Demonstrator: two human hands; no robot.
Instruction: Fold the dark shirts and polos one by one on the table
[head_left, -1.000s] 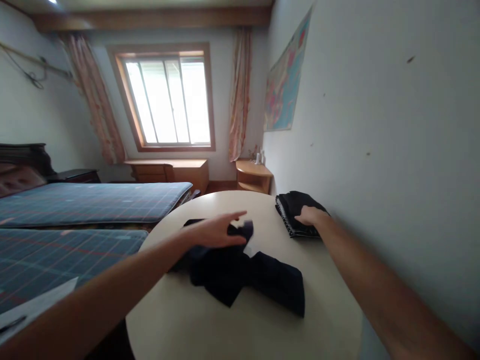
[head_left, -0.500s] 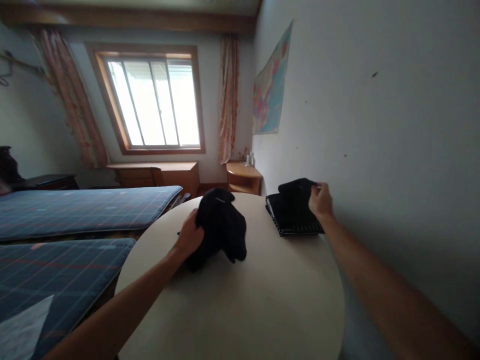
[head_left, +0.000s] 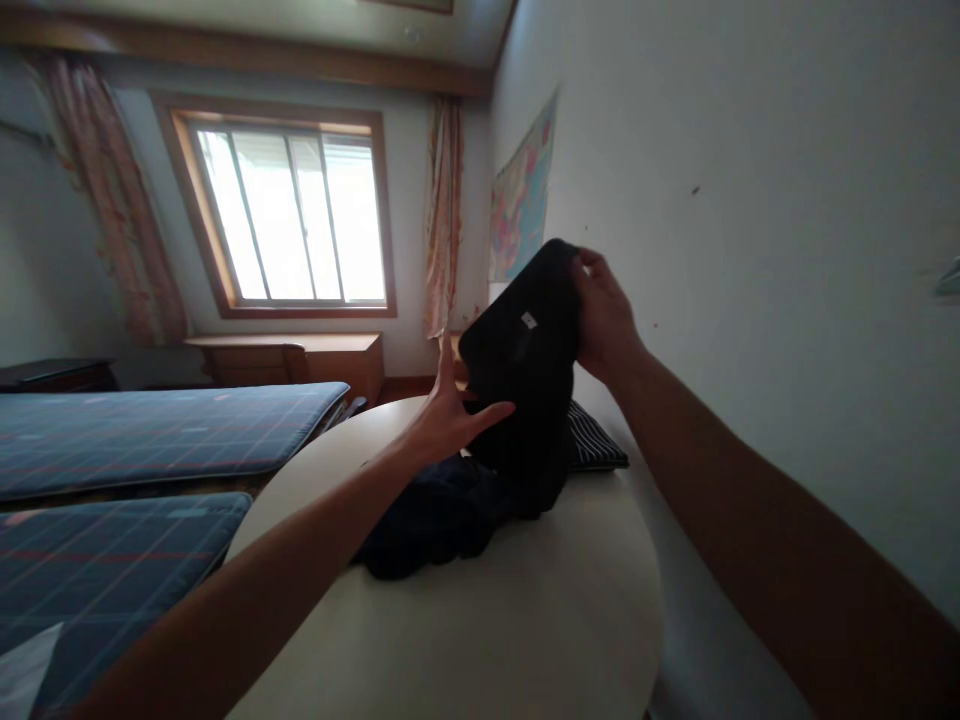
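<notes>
A black garment [head_left: 517, 400] with a small white label hangs over the round table, its lower part reaching down to the tabletop. My right hand [head_left: 604, 315] grips its upper right edge. At the garment's left side is my left hand [head_left: 442, 410], fingers spread and thumb lying across the cloth. Below it, a crumpled dark garment [head_left: 427, 520] rests on the table; where the two cloths meet is hard to make out. Behind the raised garment, a black folded cloth with white stripes [head_left: 596, 440] shows in part on the right.
The round cream table [head_left: 450, 640] stands against a white wall [head_left: 750, 250] on the right. Plaid mattresses [head_left: 172, 425] lie to the left, with a white sheet [head_left: 30, 665] on the nearer one. A wooden desk [head_left: 337, 345] is under the window.
My right hand has lifted a black garment off the folded pile and brought it left and up. My left hand has let go of the other dark garment, which now lies on the table.
</notes>
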